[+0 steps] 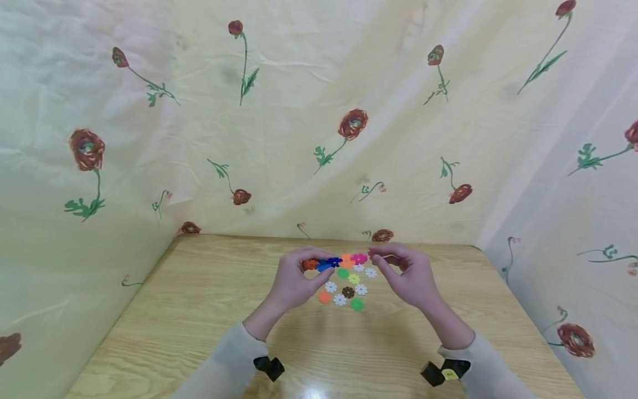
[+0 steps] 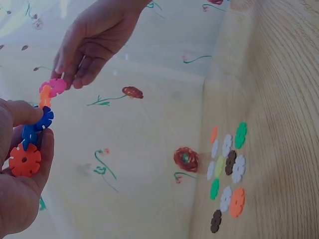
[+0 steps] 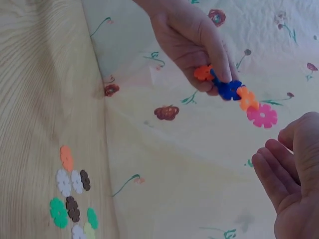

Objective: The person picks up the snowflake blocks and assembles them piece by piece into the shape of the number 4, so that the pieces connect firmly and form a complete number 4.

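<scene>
My left hand (image 1: 298, 280) grips a short chain of flower-shaped interlocking discs above the table, with the thumb pressed on a dark blue disc (image 3: 230, 91). An orange-red disc (image 2: 25, 160) and a lighter blue disc (image 2: 30, 135) lie towards the palm. From the fingertips an orange disc (image 3: 247, 98) sticks out, joined to a pink disc (image 3: 262, 115) at the chain's free end. Just beside that pink end is my right hand (image 1: 410, 275), its fingers loosely bent and apart from the disc. Nothing shows between them.
Several loose discs lie on the wooden table (image 1: 209, 310) below the hands, among them a brown disc (image 1: 348, 292), a green disc (image 1: 356, 304), an orange disc (image 1: 324, 297) and a white disc (image 1: 340, 300). Flower-printed cloth (image 1: 289, 138) encloses the back and sides.
</scene>
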{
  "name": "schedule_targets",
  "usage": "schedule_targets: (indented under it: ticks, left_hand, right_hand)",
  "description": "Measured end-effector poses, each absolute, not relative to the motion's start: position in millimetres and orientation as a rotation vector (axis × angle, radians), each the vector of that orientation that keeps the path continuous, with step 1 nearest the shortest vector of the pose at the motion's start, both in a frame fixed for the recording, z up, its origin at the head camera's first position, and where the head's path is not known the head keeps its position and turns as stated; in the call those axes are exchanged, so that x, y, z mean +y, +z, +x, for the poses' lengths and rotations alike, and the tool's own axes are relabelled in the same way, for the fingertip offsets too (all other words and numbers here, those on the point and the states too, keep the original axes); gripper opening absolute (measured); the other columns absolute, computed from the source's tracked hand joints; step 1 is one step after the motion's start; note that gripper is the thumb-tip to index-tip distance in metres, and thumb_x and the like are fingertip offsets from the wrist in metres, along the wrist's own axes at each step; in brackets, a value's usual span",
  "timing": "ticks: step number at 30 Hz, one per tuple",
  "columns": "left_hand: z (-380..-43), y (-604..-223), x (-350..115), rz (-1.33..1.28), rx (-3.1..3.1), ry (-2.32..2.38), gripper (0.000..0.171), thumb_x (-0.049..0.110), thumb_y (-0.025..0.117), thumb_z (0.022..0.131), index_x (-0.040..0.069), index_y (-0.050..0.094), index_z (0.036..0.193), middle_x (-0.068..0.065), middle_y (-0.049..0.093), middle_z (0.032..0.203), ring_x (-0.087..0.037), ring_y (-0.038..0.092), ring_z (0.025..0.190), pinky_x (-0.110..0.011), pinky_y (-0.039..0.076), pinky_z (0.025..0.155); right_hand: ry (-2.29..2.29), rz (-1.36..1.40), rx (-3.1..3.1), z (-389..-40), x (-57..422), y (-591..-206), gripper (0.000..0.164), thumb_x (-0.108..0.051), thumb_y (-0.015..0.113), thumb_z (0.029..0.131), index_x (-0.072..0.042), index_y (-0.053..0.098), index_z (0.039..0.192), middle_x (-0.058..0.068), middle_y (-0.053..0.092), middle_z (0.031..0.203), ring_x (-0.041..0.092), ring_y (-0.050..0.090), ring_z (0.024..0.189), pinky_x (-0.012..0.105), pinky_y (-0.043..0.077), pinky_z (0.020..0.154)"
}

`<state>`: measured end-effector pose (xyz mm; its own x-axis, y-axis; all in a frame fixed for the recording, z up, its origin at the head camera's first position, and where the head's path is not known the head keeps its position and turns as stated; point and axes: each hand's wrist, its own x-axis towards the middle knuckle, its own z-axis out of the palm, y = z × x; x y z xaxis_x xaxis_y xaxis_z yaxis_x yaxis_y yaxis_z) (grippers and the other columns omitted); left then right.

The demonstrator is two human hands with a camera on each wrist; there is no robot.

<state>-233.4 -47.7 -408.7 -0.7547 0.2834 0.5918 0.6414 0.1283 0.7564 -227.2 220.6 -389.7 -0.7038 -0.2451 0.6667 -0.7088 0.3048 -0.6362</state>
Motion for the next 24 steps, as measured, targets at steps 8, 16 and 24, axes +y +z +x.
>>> schedule_targets:
  ticks: [8,16,24]
  left_hand:
    - [-234,-410,-49,-0.882,-2.098,-1.702,0.017,0.004,0.08,0.093,0.007,0.082,0.109,-0.011,0.079,0.111,-0.027,0.075,0.099,-0.023,0.064,0.086]
    - [-234,-410,-51,-0.858,-2.114,-1.723,0.018,0.002,0.081,0.092,0.007,0.082,0.108,-0.01,0.079,0.111,-0.024,0.075,0.101,-0.023,0.064,0.087]
    - [-234,-408,-50,-0.854,-2.112,-1.72,0.018,0.002,0.082,0.091,0.007,0.082,0.108,-0.01,0.078,0.11,-0.018,0.073,0.099,-0.023,0.064,0.085]
  right_hand:
    - [1.279,0.742,-2.228,-239,231,-406,0.024,0.01,0.073,0.094,-0.004,0.08,0.113,0.017,0.081,0.105,0.003,0.076,0.092,0.016,0.062,0.079]
    - [1.166,0.719,-2.325,-251,238,-426,0.019,0.007,0.074,0.094,-0.005,0.081,0.107,0.012,0.082,0.102,0.016,0.078,0.089,0.022,0.065,0.076]
    - [1.137,0.681,-2.493,-254,234,-447,0.019,0.003,0.075,0.094,-0.01,0.081,0.107,0.011,0.082,0.103,0.017,0.078,0.09,0.03,0.067,0.078]
